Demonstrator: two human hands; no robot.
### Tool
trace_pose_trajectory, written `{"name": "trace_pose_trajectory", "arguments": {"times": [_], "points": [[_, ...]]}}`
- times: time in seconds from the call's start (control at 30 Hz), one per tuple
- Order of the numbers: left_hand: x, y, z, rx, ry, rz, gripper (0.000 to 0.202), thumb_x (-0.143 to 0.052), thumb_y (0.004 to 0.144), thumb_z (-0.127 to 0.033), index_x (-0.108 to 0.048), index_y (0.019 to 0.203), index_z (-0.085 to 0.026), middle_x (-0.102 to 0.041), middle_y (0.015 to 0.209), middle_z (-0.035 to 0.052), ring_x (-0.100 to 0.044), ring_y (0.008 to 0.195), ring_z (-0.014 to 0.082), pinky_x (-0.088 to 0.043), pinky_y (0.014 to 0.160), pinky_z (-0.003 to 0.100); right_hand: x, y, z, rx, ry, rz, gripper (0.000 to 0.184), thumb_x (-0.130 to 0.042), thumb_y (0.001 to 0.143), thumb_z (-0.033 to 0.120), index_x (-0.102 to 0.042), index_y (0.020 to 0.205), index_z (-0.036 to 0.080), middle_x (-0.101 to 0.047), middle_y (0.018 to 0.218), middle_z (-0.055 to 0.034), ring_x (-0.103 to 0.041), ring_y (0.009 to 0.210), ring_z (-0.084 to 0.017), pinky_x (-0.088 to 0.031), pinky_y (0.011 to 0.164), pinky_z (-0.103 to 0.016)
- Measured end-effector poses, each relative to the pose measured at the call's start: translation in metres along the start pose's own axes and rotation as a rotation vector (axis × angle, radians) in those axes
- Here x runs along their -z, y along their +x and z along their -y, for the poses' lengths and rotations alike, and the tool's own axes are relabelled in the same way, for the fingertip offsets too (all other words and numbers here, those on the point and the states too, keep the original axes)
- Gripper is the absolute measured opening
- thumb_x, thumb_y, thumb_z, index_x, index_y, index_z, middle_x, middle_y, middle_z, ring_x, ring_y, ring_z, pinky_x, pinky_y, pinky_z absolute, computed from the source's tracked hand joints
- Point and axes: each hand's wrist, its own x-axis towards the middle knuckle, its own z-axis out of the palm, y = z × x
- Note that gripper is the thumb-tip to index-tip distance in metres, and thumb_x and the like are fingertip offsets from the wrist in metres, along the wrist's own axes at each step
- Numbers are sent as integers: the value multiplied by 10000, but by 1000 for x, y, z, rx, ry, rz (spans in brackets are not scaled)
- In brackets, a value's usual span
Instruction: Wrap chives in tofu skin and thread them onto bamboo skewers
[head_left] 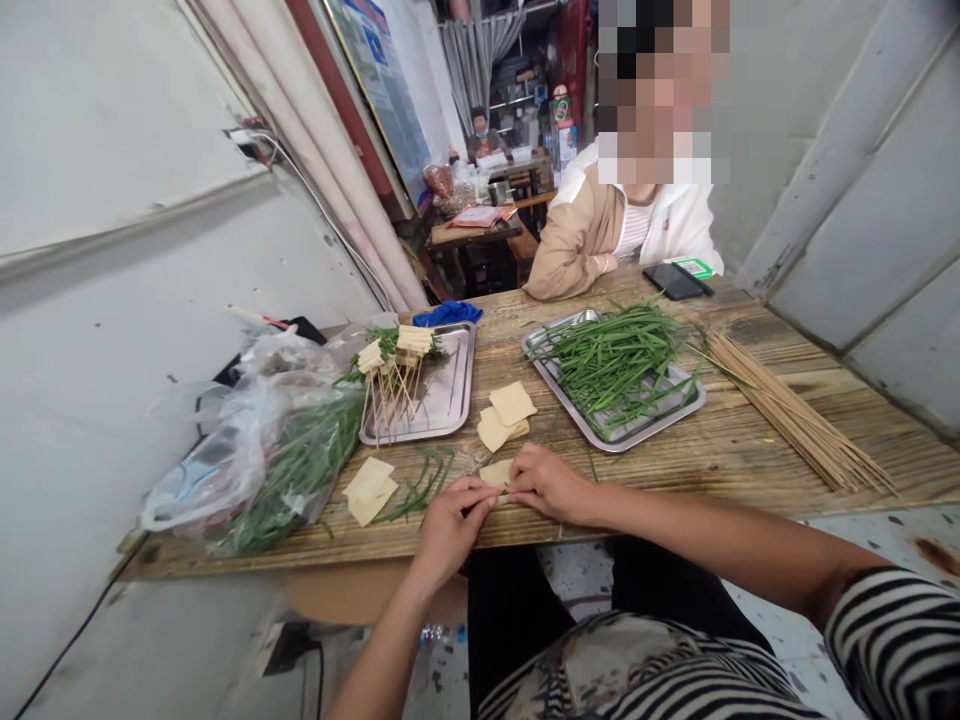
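My left hand [450,522] and my right hand [550,483] meet at the near edge of the wooden table [750,450], fingers curled round a pale yellow tofu sheet [496,473] that they are rolling. Loose green chives [420,485] lie just left of my hands. A small stack of tofu sheets [507,413] sits beyond my hands, and two more sheets [369,489] lie to the left. A steel tray [450,395] holds finished skewers [394,375] of rolled tofu.
A second tray [679,405] piled with chives [615,360] stands at centre right. A bundle of bamboo skewers [795,415] lies at the right. A plastic bag of chives [277,450] sits on the left. A person [622,225] sits opposite beside a phone [673,281].
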Motion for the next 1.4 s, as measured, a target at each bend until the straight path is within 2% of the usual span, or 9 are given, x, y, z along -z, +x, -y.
{"name": "trace_pose_trajectory", "arguments": {"times": [0.17, 0.37, 0.53, 0.63, 0.73, 0.83, 0.97, 1.23, 1.4], "points": [[-3, -7, 4, -83, 85, -79, 174, -556, 853, -262, -713, 922, -236, -711, 878, 32, -632, 837, 164, -505, 774, 319, 4, 4, 2, -70, 83, 6, 85, -676, 781, 177, -711, 714, 139, -594, 770, -42, -475, 772, -142, -393, 697, -252], [1, -18, -6, -368, 614, -236, 308, -616, 829, -260, -621, 1137, -252, -726, 932, 31, -593, 994, 228, -357, 914, 409, 7, 6, 4, -163, 115, 34, 58, -682, 772, 165, -731, 747, 147, -583, 776, -39, -477, 782, -142, -387, 702, -245], [1, -21, -17, -559, 843, -387, 244, -623, 830, -233, -651, 1061, -304, -718, 1005, -12, -585, 1060, 211, -262, 976, 389, 7, 10, 2, -212, 146, 68, 35, -708, 744, 171, -736, 743, 150, -596, 760, -33, -495, 779, -145, -385, 707, -240], [-2, -20, -13, -589, 818, -302, 227, -548, 879, -216, -635, 1086, -254, -718, 1002, 11, -585, 1070, 203, -275, 961, 380, 6, 10, 1, -231, 155, 72, 44, -708, 744, 180, -739, 737, 150, -600, 751, -34, -500, 776, -145, -378, 694, -235], [-5, -19, -8, -521, 758, -214, 204, -509, 899, -194, -641, 1048, -241, -722, 937, 2, -606, 999, 185, -282, 934, 378, 4, 9, 0, -248, 165, 59, 45, -706, 744, 184, -743, 737, 159, -608, 748, -36, -505, 777, -146, -369, 677, -230], [-6, -18, -5, -455, 688, -213, 197, -517, 895, -192, -638, 1042, -243, -717, 887, -4, -607, 939, 167, -299, 894, 360, 2, 8, -2, -244, 173, 40, 53, -692, 748, 164, -742, 730, 164, -618, 743, -35, -511, 767, -142, -366, 689, -231], [-1, -17, -4, -542, 640, -156, 275, -479, 912, -180, -590, 1156, -242, -705, 890, 9, -589, 947, 163, -295, 854, 343, 1, 7, -3, -216, 166, 46, 83, -672, 765, 170, -739, 716, 166, -627, 716, -34, -514, 742, -137, -361, 714, -242], [1, -15, -2, -580, 642, -156, 224, -466, 918, -179, -615, 1081, -217, -705, 885, 18, -578, 941, 172, -288, 829, 347, 5, 14, -2, -286, 174, 108, 67, -694, 741, 186, -739, 715, 142, -640, 704, -29, -536, 707, -127, -368, 685, -224], [-1, -14, 2, -532, 607, -86, 232, -463, 912, -167, -615, 1076, -231, -699, 898, 16, -566, 954, 171, -309, 820, 348, 11, 7, 9, -175, -40, 113, 125, -631, 816, 241, -719, 807, 152, -604, 765, -49, -504, 752, -152, -343, 654, -248]]}}
